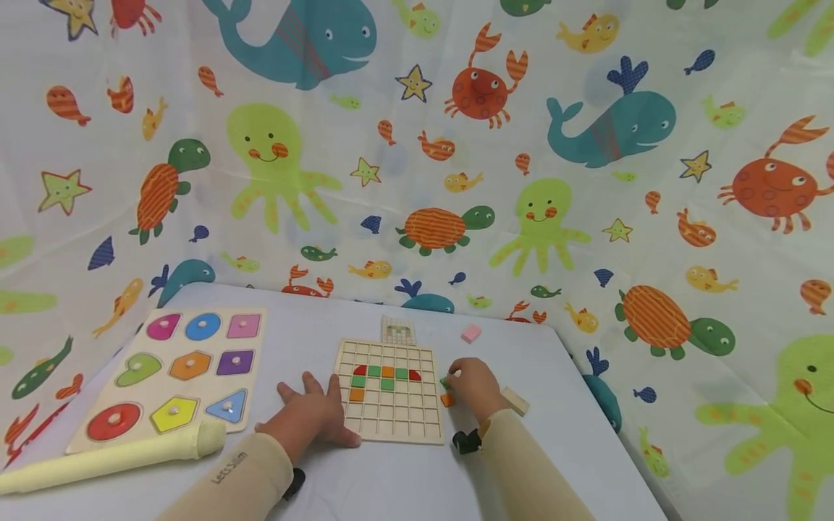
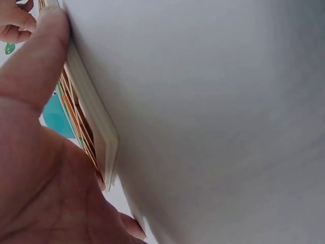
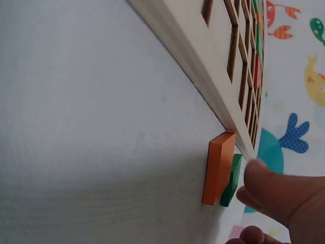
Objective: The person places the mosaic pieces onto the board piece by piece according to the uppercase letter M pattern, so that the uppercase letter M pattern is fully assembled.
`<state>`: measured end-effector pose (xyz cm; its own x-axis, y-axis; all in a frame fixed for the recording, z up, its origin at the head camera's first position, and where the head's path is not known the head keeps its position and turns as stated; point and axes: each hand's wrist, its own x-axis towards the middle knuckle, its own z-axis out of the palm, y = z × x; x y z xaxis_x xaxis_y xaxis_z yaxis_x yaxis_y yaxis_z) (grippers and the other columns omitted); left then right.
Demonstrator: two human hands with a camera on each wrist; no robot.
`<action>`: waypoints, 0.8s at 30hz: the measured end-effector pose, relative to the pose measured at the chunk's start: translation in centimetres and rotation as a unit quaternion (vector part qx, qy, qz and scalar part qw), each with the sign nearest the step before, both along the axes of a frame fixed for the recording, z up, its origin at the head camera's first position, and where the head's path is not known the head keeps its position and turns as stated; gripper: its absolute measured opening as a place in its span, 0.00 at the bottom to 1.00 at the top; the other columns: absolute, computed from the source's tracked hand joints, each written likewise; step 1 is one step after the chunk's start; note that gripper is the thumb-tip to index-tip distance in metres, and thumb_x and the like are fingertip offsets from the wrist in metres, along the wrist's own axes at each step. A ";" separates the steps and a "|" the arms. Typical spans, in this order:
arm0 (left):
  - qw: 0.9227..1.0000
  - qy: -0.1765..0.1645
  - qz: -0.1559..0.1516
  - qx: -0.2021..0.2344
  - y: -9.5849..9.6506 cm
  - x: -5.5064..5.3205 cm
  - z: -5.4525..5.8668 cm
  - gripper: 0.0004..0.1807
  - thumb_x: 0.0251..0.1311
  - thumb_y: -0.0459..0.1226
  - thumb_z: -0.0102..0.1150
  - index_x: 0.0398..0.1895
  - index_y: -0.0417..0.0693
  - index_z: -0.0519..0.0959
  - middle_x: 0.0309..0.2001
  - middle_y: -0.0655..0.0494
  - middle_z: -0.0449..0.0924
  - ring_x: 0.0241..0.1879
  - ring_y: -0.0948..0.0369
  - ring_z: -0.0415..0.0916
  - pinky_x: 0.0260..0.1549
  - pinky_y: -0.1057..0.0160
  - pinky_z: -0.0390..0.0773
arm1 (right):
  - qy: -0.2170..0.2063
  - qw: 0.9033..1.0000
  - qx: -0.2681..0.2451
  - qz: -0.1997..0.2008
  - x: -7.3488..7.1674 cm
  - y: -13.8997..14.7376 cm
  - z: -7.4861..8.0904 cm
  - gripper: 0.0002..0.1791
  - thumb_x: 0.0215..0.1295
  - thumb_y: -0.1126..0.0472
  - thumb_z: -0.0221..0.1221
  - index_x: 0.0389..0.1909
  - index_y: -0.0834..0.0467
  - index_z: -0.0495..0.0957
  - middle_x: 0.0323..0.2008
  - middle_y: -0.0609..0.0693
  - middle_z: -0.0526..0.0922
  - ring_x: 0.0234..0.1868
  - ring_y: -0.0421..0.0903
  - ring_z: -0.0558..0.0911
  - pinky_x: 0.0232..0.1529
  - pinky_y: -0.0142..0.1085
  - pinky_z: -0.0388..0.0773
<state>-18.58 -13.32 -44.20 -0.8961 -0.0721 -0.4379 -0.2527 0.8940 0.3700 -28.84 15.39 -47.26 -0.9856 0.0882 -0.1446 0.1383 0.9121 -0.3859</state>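
A wooden grid board (image 1: 391, 427) lies on the table, with red, green and orange tiles in several of its squares. My left hand (image 1: 313, 414) rests at its left edge with fingers spread; in the left wrist view the thumb (image 2: 43, 56) lies along the board's rim. To the right of the board, the bent fingers of my right hand (image 1: 473, 388) are at a small green tile (image 3: 232, 180). An orange tile (image 3: 219, 168) sits beside it, by the board's edge. Whether the fingertips pinch the green tile or only touch it, I cannot tell.
A patterned card (image 1: 398, 331) lies behind the board, and a pink block (image 1: 471, 333) is at the back right. One plain wooden block (image 1: 515, 401) lies beyond my right hand. On the left are a shape puzzle (image 1: 153, 391) and a pale yellow roll (image 1: 130, 456).
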 end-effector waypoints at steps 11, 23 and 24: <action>1.000 0.003 -0.002 0.001 -0.1 0.2 0.2 0.71 0.43 0.63 0.83 0.86 0.50 0.53 0.83 0.23 0.32 0.77 0.15 0.26 0.56 0.06 0.48 | -0.009 1.000 -0.003 0.009 -0.1 -0.1 -0.1 0.14 0.60 0.53 0.78 0.44 0.52 0.89 0.48 0.50 0.87 0.48 0.52 0.79 0.61 0.51 0.81; 1.000 0.006 -0.003 -0.001 -0.1 0.1 0.0 0.72 0.42 0.63 0.84 0.86 0.49 0.53 0.83 0.22 0.32 0.77 0.15 0.26 0.55 0.05 0.48 | -0.008 1.000 0.003 0.018 0.2 0.0 -0.2 0.12 0.59 0.53 0.79 0.38 0.53 0.88 0.38 0.48 0.84 0.41 0.49 0.78 0.49 0.44 0.82; 1.000 0.006 -0.002 0.000 -0.1 0.1 0.0 0.72 0.42 0.63 0.84 0.86 0.49 0.53 0.83 0.23 0.32 0.77 0.15 0.26 0.55 0.05 0.48 | -0.008 1.000 0.002 0.018 0.2 0.1 -0.2 0.13 0.59 0.53 0.79 0.39 0.53 0.88 0.38 0.48 0.84 0.41 0.49 0.78 0.49 0.44 0.82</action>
